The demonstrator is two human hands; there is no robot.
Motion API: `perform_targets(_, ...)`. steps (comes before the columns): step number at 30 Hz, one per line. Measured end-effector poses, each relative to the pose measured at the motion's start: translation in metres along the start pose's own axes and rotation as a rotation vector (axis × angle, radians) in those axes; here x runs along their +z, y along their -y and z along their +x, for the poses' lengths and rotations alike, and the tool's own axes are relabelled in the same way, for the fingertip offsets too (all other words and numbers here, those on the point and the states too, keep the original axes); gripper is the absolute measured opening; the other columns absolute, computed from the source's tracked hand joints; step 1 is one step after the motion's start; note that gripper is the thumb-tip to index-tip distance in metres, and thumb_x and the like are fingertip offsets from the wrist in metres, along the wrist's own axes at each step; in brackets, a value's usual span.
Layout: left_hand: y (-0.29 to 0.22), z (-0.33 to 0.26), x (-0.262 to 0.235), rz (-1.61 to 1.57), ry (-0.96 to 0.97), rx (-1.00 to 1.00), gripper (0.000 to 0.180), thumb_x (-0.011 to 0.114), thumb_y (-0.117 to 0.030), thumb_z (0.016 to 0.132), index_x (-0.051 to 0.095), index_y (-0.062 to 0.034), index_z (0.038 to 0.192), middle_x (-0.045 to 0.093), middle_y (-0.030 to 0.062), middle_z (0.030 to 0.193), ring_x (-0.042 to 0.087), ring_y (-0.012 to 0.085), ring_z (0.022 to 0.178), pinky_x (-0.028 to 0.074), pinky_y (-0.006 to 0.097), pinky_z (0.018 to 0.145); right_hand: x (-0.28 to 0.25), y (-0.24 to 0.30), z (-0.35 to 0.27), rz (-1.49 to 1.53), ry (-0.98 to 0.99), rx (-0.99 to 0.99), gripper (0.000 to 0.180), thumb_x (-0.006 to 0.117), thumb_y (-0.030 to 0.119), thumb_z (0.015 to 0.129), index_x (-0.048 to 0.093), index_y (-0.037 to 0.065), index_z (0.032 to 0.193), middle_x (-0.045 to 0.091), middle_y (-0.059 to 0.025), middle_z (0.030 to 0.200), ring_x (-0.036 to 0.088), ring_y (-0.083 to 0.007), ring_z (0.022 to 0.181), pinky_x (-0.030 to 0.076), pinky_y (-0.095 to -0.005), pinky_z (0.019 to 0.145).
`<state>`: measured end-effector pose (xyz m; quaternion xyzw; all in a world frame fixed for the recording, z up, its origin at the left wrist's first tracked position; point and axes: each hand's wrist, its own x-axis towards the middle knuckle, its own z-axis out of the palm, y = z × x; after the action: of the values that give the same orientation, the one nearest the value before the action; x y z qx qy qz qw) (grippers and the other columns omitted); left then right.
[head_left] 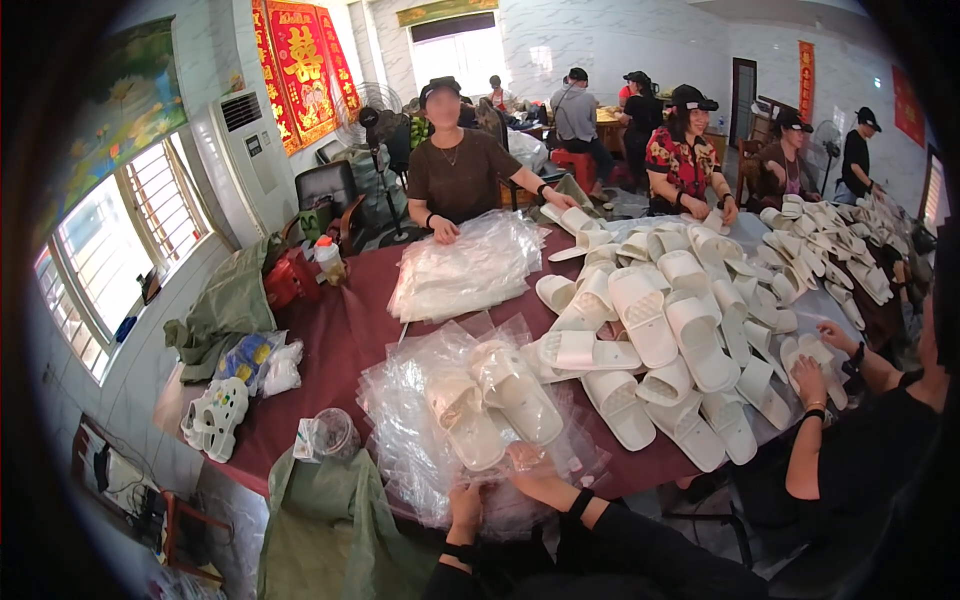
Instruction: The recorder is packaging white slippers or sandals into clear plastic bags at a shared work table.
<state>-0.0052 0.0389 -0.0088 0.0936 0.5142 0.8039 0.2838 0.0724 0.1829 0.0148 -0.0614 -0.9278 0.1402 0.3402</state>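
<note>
Fingers of both hands, left hand and right hand, clamped on bagged slippers' plastic edge, wrists bent upward

We see our own two forearms entering from the near edge, bare down to the hands. Our left hand has a black band around its wrist, and our right hand wears a similar black wristband. Nearer to us, dark black clothing covers our upper arms and lap.

left hand: raised from lower edge, fingers up, dark wristband | right hand: just beside it, fingers curled, dark wristband
</note>
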Motion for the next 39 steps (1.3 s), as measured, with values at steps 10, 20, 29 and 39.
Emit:
perform_targets(10, 0.023, -0.005, -0.017, 0.206, -0.008, -0.032, 0.016, 0.055, -0.004, 0.086, 0.059, 0.0059, 0.098, 0.065, 0.0113, 0.090, 0.061, 0.0175, 0.070, 0.049, 0.027, 0.062, 0.026, -0.003, 0.004, -0.027, -0.176, -0.030, 0.026, 0.059, 0.021, 0.081, 0.053, -0.001, 0.094, 0.056, -0.0199, 0.086, 0.056, -0.0386, 0.082, 0.047, -0.0456, 0.067)
perform_targets(20, 0.022, 0.007, -0.018, 0.349, -0.108, 0.077, 0.013, 0.055, -0.011, 0.085, 0.063, -0.0003, 0.089, 0.061, 0.0053, 0.079, 0.054, 0.0097, 0.068, 0.044, 0.025, 0.058, 0.015, 0.006, 0.012, 0.011, 0.131, 0.003, 0.028, 0.060, 0.029, 0.083, 0.059, 0.001, 0.088, 0.057, -0.0146, 0.087, 0.058, -0.0321, 0.079, 0.048, -0.0431, 0.064)
perform_targets(29, 0.006, -0.002, -0.008, -0.127, -0.150, -0.102, 0.004, 0.056, -0.006, 0.086, 0.059, -0.0042, 0.086, 0.057, 0.0017, 0.071, 0.054, 0.0092, 0.062, 0.041, 0.022, 0.051, 0.007, 0.014, 0.000, -0.030, 0.177, 0.152, 0.030, 0.061, 0.028, 0.082, 0.056, 0.000, 0.089, 0.058, -0.0174, 0.085, 0.058, -0.0340, 0.077, 0.049, -0.0415, 0.067)
perform_targets(39, -0.051, -0.009, 0.036, 0.153, -0.131, -0.123, 0.013, 0.053, -0.012, 0.091, 0.052, -0.0002, 0.096, 0.065, 0.0106, 0.081, 0.060, 0.0142, 0.061, 0.049, 0.024, 0.054, -0.029, 0.047, -0.042, 0.450, 0.377, -0.114, 0.031, 0.059, 0.012, 0.079, 0.054, -0.002, 0.106, 0.056, -0.0181, 0.109, 0.052, -0.0365, 0.104, 0.045, -0.0425, 0.085)
